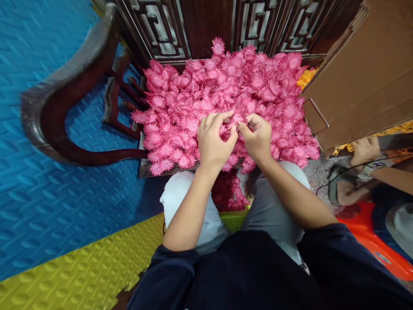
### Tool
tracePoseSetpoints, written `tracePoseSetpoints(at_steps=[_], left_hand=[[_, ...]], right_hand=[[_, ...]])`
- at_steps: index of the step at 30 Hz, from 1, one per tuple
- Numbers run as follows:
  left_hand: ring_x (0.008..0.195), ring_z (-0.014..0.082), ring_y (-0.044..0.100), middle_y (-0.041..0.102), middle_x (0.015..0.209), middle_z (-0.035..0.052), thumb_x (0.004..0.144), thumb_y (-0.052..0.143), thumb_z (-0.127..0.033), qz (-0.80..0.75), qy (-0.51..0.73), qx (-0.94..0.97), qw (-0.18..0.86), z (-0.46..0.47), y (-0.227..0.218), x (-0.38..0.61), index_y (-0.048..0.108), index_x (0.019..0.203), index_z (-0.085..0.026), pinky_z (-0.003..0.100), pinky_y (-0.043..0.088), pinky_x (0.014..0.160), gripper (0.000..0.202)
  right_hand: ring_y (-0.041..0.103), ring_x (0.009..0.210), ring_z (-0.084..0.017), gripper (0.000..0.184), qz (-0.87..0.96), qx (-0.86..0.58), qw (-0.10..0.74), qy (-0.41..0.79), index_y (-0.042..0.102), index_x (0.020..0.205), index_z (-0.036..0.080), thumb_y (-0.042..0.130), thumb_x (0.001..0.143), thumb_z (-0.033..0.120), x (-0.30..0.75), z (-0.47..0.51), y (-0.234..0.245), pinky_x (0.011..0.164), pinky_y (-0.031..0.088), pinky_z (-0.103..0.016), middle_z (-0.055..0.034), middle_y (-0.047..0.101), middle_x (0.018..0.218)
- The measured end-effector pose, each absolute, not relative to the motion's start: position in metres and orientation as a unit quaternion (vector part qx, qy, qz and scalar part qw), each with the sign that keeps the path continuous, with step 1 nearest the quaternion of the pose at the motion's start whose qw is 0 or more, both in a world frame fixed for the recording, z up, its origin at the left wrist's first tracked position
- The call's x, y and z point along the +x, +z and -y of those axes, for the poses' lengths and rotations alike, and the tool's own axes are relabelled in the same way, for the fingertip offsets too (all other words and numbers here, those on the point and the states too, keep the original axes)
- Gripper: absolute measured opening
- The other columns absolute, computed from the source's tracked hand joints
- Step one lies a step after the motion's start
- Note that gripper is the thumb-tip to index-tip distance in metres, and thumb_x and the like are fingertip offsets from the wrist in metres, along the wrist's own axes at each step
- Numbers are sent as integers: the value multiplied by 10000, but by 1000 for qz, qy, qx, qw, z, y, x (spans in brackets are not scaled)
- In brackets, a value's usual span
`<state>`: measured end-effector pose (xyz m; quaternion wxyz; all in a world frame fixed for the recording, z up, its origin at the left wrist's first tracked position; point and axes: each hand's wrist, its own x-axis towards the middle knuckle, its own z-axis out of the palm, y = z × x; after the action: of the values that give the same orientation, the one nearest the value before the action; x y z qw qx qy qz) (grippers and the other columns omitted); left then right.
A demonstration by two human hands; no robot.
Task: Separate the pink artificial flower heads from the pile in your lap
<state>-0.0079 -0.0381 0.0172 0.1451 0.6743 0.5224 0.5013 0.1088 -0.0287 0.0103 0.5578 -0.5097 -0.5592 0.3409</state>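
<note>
A pink artificial flower (238, 117) is held between my two hands, just above a wide heap of similar pink flowers (193, 97). My left hand (213, 140) curls around the flower's left side, its thumb and index fingertips at the petals. On the other side, my right hand (259, 135) pinches near the flower's lower edge with thumb and fingers bent in. The fingertips partly cover the flower, so its underside is hidden. The heap lies on a dark wooden chair seat (144, 168) in front of my knees.
A curved wooden armrest (77, 150) is at the left, and a carved backrest (209, 26) stands behind the heap. To the right are a cardboard box (361, 73) and another person's hand (366, 148). More pink flowers (237, 193) lie below, between my legs.
</note>
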Motion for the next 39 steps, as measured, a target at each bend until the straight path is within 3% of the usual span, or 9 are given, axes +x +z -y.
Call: tracePoseSetpoints(at_steps=[6, 13, 18, 23, 27, 30, 35, 39], left_hand=[[963, 218, 573, 663, 950, 34, 818, 581, -237, -584, 450, 671, 76, 41, 16, -4, 665, 974, -259, 390, 388, 939, 179], [889, 209, 549, 665, 870, 35, 808, 590, -254, -608, 467, 641, 25, 40, 11, 4, 664, 840, -235, 387, 401, 898, 83], [867, 196, 535, 652, 829, 26, 800, 575, -210, -604, 483, 632, 51, 38, 10, 8, 619, 767, -218, 380, 407, 900, 56], [839, 184, 530, 621, 791, 13, 781, 574, -186, -588, 484, 643, 83, 39, 14, 13, 552, 715, -213, 379, 409, 916, 75], [845, 186, 533, 608, 772, 7, 767, 582, -180, -580, 487, 647, 90, 40, 17, 14, 522, 693, -212, 384, 409, 923, 100], [839, 189, 535, 602, 752, 4, 740, 600, -159, -583, 498, 635, 100, 35, 14, 11, 509, 672, -211, 371, 415, 899, 125], [745, 160, 539, 571, 678, -8, 715, 597, -109, -593, 553, 558, 174, 20, -6, 5, 499, 637, -203, 311, 434, 778, 157], [701, 128, 540, 582, 690, -19, 726, 586, -105, -571, 598, 516, 226, 16, -13, 7, 537, 674, -199, 268, 434, 723, 119]], right_hand=[[451, 620, -96, 143, 597, -491, 560, 297, 525, 703, 188, 600, 790, 273, 107, 27, 13, 630, 392, -252, 43, 496, 636], [485, 635, -90, 80, 594, -475, 574, 303, 532, 717, 185, 559, 791, 198, 106, 27, 13, 643, 418, -244, 42, 507, 655], [431, 592, -75, 187, 583, -491, 566, 315, 463, 629, 188, 540, 799, 195, 104, 29, 15, 593, 387, -224, 50, 435, 597], [360, 549, -66, 330, 524, -513, 586, 344, 372, 572, 194, 512, 849, 306, 100, 35, 12, 527, 336, -207, 52, 361, 550], [393, 564, -74, 398, 485, -516, 604, 365, 364, 577, 200, 538, 847, 434, 94, 38, 6, 551, 373, -214, 51, 375, 555], [489, 617, -96, 427, 480, -525, 597, 371, 418, 585, 200, 514, 854, 518, 96, 32, 2, 630, 446, -244, 37, 440, 567], [618, 714, -100, 542, 485, -500, 617, 365, 549, 679, 197, 306, 901, 627, 124, 8, 1, 723, 499, -273, -12, 592, 691], [633, 743, -118, 479, 504, -490, 559, 440, 604, 749, 205, 445, 840, 647, 136, 5, 8, 677, 515, -276, -23, 654, 772]])
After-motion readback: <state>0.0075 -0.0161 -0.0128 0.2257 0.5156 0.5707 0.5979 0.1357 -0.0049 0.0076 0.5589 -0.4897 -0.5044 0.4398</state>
